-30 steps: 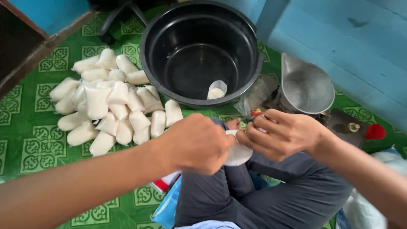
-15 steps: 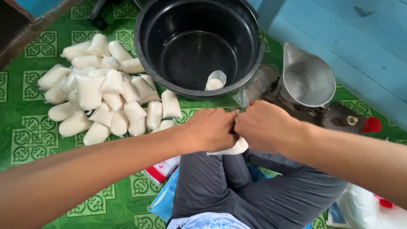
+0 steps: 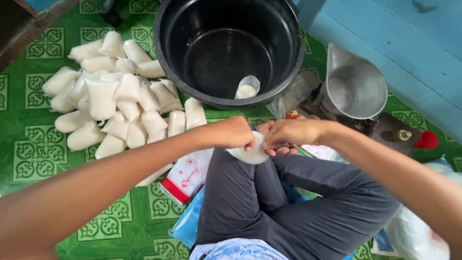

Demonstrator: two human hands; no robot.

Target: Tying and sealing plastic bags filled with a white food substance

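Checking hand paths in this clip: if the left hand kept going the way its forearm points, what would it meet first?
The left hand points rightward and already touches the small white filled bag; directly beyond that is the right hand, gripping the same bag. Depth is hard to judge from above.

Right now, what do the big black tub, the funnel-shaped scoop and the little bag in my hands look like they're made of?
Black tub: likely plastic, glossy moulded rim. Scoop: metal, probably aluminium, dull silver sheen. Small bag between left hand and right hand: thin clear plastic film, white contents showing through.
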